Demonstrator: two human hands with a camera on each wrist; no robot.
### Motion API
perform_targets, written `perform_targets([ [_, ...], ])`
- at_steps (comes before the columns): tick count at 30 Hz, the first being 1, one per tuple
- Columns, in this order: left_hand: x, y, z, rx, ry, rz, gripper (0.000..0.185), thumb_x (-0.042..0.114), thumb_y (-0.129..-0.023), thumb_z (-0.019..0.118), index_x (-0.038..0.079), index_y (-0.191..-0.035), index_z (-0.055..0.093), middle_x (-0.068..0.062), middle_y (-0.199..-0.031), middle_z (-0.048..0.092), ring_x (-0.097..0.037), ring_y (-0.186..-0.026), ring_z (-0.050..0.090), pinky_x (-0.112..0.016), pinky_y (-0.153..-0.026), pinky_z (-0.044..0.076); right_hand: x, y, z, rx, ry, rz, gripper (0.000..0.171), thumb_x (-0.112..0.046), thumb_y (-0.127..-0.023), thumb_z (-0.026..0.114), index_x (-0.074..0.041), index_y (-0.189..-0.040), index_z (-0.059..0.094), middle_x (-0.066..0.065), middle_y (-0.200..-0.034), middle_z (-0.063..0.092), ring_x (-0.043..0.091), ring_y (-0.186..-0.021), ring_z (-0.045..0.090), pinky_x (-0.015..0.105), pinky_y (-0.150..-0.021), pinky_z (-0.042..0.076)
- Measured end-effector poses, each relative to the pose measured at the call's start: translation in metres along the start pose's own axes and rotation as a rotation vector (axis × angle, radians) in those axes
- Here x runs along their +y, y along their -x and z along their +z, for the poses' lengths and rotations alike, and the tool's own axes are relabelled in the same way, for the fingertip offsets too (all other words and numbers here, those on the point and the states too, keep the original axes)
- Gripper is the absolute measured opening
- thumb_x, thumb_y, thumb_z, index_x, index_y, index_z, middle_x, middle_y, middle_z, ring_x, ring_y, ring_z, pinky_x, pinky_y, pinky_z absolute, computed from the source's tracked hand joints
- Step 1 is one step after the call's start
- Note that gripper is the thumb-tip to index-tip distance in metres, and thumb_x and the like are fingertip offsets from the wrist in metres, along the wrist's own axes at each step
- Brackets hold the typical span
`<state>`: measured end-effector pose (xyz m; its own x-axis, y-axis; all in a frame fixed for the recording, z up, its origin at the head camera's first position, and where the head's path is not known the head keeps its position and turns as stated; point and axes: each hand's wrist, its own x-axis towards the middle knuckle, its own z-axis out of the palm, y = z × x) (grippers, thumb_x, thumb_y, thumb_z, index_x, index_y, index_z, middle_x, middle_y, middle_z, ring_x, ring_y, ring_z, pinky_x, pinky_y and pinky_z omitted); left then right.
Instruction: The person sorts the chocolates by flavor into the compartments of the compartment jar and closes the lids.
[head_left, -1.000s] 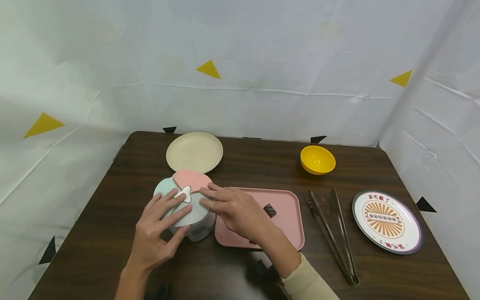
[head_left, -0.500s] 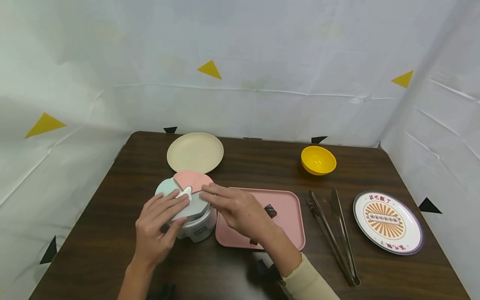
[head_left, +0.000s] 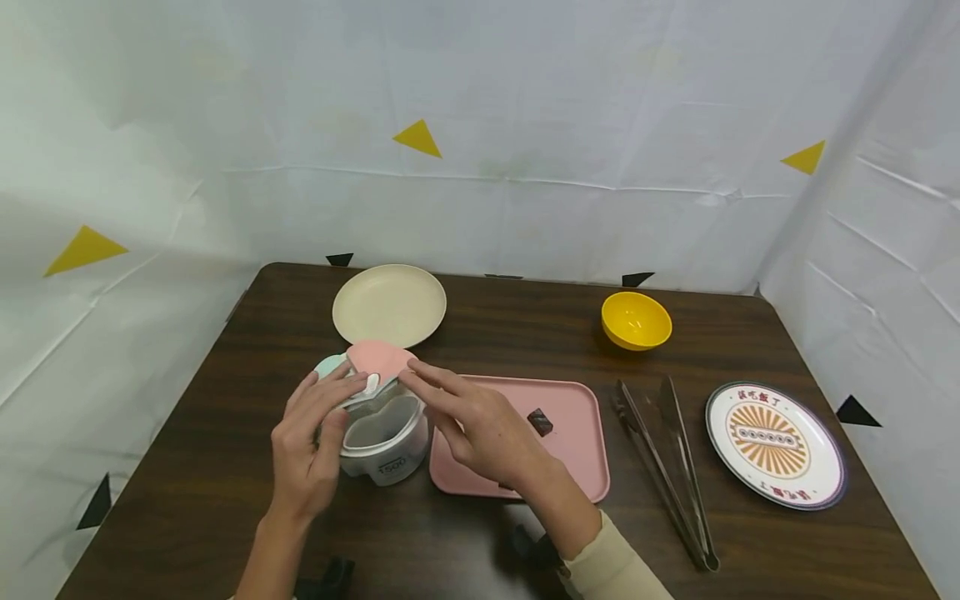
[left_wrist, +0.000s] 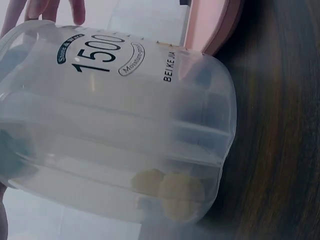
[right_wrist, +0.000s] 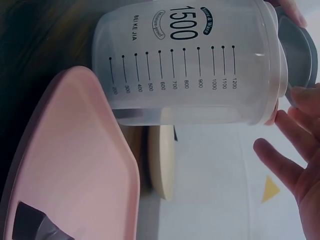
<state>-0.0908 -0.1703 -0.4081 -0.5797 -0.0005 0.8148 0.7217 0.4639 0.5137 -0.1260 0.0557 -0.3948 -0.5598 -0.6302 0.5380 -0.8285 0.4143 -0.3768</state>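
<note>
Container (head_left: 384,440), a clear plastic tub, stands on the dark table (head_left: 225,500), touching the left edge of the pink tray (head_left: 577,467). Its lid (head_left: 371,367), with pink, mint and white sections, is tilted up above the container's open mouth. The left hand (head_left: 307,454) pinches the lid's near edge with curled fingers. The right hand (head_left: 480,425), fingers straight and relaxed, touches the lid's right side. To lift well, steady the container and raise the lid evenly.
</note>
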Motion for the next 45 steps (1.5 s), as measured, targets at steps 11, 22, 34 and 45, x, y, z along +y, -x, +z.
perform_targets([
  [11,0.013,-0.005,0.002,0.085,0.023,-0.044,0.026,-0.003,-0.096,0.045,-0.012,-0.103,0.068,-0.027,-0.101,0.068,-0.034,-0.11,0.065,-0.049,-0.11,0.03,-0.006,-0.003,0.001,-0.018,0.018,0.056,0.055,-0.009,-0.095,0.06,-0.02,-0.147,0.046,0.0,-0.143,0.048,0.011,-0.108,0.057,0.023,-0.083,0.049],
  [22,0.014,-0.004,0.001,0.068,0.023,-0.051,0.026,-0.004,-0.096,0.044,-0.012,-0.099,0.068,-0.028,-0.098,0.068,-0.04,-0.11,0.063,-0.047,-0.11,0.03,-0.009,-0.001,-0.001,-0.062,0.021,0.089,0.059,-0.013,-0.096,0.061,-0.022,-0.15,0.041,-0.001,-0.147,0.044,0.012,-0.116,0.051,0.026,-0.084,0.049],
  [34,0.014,-0.002,0.002,0.072,0.036,-0.042,0.027,-0.003,-0.096,0.044,-0.012,-0.099,0.068,-0.026,-0.096,0.069,-0.04,-0.109,0.063,-0.047,-0.11,0.031,0.004,0.051,-0.02,0.069,0.003,0.309,0.067,-0.016,-0.09,0.071,-0.024,-0.15,0.042,-0.004,-0.146,0.046,0.015,-0.131,0.046,0.041,-0.096,0.047],
  [45,0.012,-0.002,0.003,0.075,0.037,-0.041,0.027,-0.002,-0.096,0.043,-0.011,-0.1,0.069,-0.025,-0.096,0.069,-0.04,-0.11,0.063,-0.047,-0.109,0.031,0.037,0.139,-0.062,0.268,0.252,0.82,0.062,-0.012,-0.085,0.074,-0.01,-0.143,0.052,0.013,-0.14,0.051,0.036,-0.126,0.045,0.058,-0.098,0.039],
])
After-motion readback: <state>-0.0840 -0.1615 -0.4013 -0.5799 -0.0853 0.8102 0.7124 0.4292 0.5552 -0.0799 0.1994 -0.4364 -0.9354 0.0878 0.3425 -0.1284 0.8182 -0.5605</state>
